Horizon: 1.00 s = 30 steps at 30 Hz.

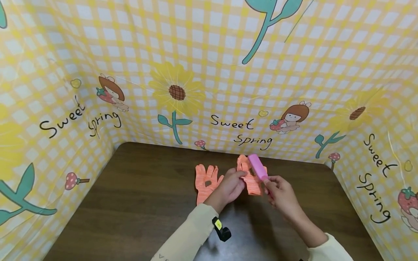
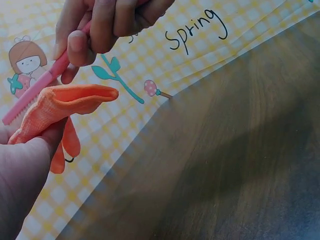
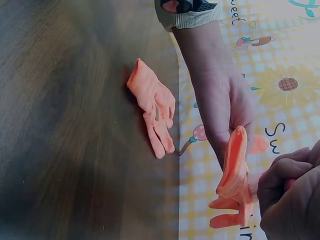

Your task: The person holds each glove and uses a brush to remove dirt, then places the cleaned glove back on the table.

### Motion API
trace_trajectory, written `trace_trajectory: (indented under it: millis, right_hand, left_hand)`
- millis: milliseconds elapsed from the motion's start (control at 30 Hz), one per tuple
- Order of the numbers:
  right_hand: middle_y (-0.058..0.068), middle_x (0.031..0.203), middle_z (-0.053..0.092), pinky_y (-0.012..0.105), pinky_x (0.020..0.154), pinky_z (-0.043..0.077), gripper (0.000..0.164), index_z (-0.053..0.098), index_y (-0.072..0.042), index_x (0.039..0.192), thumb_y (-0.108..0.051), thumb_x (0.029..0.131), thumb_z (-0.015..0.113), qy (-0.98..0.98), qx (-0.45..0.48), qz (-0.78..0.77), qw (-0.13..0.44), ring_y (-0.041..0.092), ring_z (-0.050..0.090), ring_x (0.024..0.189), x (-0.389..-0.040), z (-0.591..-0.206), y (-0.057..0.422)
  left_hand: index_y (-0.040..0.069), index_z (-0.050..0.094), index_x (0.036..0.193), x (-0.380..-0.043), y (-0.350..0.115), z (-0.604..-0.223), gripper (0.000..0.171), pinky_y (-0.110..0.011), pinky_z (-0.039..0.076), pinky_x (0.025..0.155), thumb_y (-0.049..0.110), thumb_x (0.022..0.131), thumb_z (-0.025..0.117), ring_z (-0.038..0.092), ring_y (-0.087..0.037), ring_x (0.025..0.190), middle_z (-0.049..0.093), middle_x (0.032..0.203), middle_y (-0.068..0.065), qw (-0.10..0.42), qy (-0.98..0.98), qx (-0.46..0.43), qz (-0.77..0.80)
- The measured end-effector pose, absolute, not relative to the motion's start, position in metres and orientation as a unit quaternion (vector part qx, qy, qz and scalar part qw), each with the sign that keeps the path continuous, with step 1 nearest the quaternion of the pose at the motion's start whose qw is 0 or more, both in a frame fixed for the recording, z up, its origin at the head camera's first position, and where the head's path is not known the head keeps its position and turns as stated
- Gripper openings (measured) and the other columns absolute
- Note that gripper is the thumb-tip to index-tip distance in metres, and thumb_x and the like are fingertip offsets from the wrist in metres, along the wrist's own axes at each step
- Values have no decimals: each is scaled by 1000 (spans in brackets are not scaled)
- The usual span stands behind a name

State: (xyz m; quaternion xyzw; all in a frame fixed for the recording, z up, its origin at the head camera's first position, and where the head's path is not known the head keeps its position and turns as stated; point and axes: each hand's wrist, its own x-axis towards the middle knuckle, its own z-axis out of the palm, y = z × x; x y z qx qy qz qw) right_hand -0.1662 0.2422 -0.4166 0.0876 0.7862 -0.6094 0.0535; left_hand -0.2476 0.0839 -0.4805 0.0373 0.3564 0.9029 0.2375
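Observation:
My left hand [image 1: 232,185] grips an orange knitted glove [image 1: 253,185], raised over the table, its thumb on the glove's face. In the left wrist view the open cuff of this glove [image 2: 80,102] points toward the other hand's side. Pinched by its handle in my right hand [image 1: 281,194] is a pink brush [image 1: 257,166]. Its head lies across the glove's face, next to a dark patch there; short bristles show along the brush [image 2: 32,100] in the left wrist view. A second orange glove [image 1: 202,188] lies flat, left of my left hand, with a brown patch in its palm.
The dark wood table [image 1: 137,195] runs beneath both hands. A yellow checked cloth [image 1: 222,87] with flowers and lettering stands as a wall behind the table and on both sides. A black strap device [image 1: 222,232] sits on the left wrist.

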Motion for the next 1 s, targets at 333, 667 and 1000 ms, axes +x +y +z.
trace_trajectory:
  millis: [333,667,1000]
  right_hand:
    - [-1,76,54,21,44,33,35,43,8,128,-22,109,46,789,93,-605,54,7,38,49,-168,-416,261]
    - [-3,75,52,20,42,30,37,41,6,132,-23,110,45,776,95,-622,49,6,37,49,-169,-405,261]
    - [2,79,53,21,43,32,35,45,4,129,-25,109,47,786,82,-607,83,8,36,49,-169,-408,243]
  left_hand:
    - [-4,25,154,-249,84,-483,55,-47,25,126,-7,100,35,30,-29,152,34,161,-18,256,346,32,902]
    - [-6,21,153,-249,83,-480,54,-47,22,127,-7,100,36,29,-27,150,33,158,-17,245,356,26,901]
    - [-7,27,148,-250,85,-472,50,-45,24,126,-7,99,36,30,-24,148,35,157,-18,241,357,39,902]
